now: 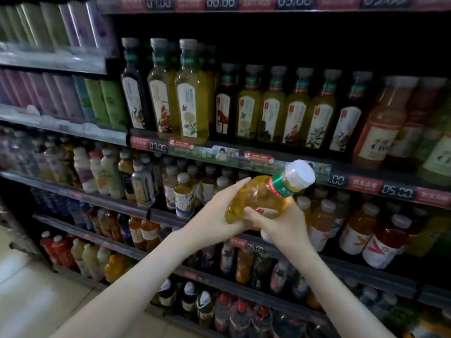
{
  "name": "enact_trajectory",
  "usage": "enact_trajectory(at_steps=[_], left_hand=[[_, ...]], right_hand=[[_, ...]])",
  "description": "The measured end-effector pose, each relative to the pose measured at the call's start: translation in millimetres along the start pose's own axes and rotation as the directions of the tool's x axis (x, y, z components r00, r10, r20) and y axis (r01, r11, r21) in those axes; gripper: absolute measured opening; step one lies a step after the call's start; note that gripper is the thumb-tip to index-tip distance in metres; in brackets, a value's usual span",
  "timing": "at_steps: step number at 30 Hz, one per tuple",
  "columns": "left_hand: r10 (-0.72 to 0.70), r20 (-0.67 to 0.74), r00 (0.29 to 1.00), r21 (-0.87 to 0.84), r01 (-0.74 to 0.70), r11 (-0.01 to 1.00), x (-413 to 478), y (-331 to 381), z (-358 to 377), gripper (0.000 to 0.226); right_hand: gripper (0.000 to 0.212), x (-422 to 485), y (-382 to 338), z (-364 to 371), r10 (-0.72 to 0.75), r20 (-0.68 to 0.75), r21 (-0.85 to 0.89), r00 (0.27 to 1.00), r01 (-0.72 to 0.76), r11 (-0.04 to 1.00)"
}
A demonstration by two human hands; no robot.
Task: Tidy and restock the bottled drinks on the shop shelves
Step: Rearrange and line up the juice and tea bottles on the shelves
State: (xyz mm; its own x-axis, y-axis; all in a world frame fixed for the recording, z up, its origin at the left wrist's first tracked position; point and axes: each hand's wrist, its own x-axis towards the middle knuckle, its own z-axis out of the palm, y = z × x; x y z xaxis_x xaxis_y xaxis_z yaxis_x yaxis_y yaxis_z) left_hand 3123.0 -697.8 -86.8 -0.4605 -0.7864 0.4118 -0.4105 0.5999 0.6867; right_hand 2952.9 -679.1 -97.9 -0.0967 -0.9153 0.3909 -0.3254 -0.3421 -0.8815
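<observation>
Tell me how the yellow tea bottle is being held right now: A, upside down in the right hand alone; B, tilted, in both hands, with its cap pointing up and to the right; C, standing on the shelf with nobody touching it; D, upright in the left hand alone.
B: the yellow tea bottle lies tilted between the left hand and the right hand, its white cap toward the upper right.

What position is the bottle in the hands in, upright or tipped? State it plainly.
Tipped. The yellow tea bottle lies slanted, its white cap pointing up and right, held by the left hand and the right hand.

shelves (268,164): dark, tiered | tea bottles (192,103): upright rows | floor (36,289): pale tiles
</observation>
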Motion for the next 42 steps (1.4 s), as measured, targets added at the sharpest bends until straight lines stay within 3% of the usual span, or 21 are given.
enact_trajectory(at_steps=[3, 7, 9, 13, 17, 23, 30, 33, 38, 42], left_hand=[[0.012, -0.049, 0.999, 0.166, -0.004, 0.986, 21.5, -20.9, -17.3, 0.074], [0.037, -0.316, 0.948, 0.326, 0.071, 0.943, 51.0, -35.0, -42.2, 0.065], [0.110, -0.436, 0.893, 0.393, 0.080, 0.916, 66.9, -39.4, -56.2, 0.060], [0.199, -0.584, 0.787, 0.507, 0.162, 0.847, 100.7, -53.7, -84.9, 0.068], [0.147, -0.579, 0.802, 0.521, 0.225, 0.823, 127.2, -71.9, -109.6, 0.080], [0.192, -0.522, 0.831, 0.506, 0.121, 0.854, 147.2, -90.1, -117.5, 0.088], [0.247, -0.571, 0.783, 0.447, 0.044, 0.894, 156.8, -105.1, -112.9, 0.076], [0.280, -0.603, 0.747, 0.425, 0.004, 0.905, 160.1, -110.7, -116.9, 0.067], [0.324, -0.610, 0.723, 0.473, 0.004, 0.881, 162.4, -115.5, -114.3, 0.071], [0.345, -0.592, 0.728, 0.492, -0.013, 0.870, 162.4, -108.0, -103.8, 0.079]], right_hand=[[0.040, 27.4, -19.6, -12.2, -0.158, -0.103, -0.013, 0.982, 0.157, 0.987], [0.054, 68.1, -36.3, -20.9, -0.345, -0.221, -0.122, 0.912, 0.325, 0.938], [0.064, 90.3, -37.6, -23.3, -0.370, -0.251, -0.180, 0.895, 0.332, 0.926], [0.057, 133.3, -35.7, -19.3, -0.278, -0.345, -0.167, 0.897, 0.233, 0.958], [0.058, 175.0, -33.5, -6.3, -0.062, -0.385, -0.137, 0.921, 0.010, 0.990], [0.063, 217.6, -31.6, 15.6, 0.085, -0.387, -0.167, 0.918, -0.160, 0.973], [0.061, 227.2, -17.7, 31.5, 0.095, -0.243, -0.263, 0.965, -0.160, 0.951], [0.069, 225.5, -15.2, 37.2, 0.084, -0.267, -0.291, 0.960, -0.163, 0.943], [0.101, 221.5, -17.0, 52.4, 0.041, -0.310, -0.470, 0.950, -0.191, 0.862], [0.090, 219.8, -16.0, 57.0, 0.014, -0.363, -0.514, 0.932, -0.213, 0.831]])
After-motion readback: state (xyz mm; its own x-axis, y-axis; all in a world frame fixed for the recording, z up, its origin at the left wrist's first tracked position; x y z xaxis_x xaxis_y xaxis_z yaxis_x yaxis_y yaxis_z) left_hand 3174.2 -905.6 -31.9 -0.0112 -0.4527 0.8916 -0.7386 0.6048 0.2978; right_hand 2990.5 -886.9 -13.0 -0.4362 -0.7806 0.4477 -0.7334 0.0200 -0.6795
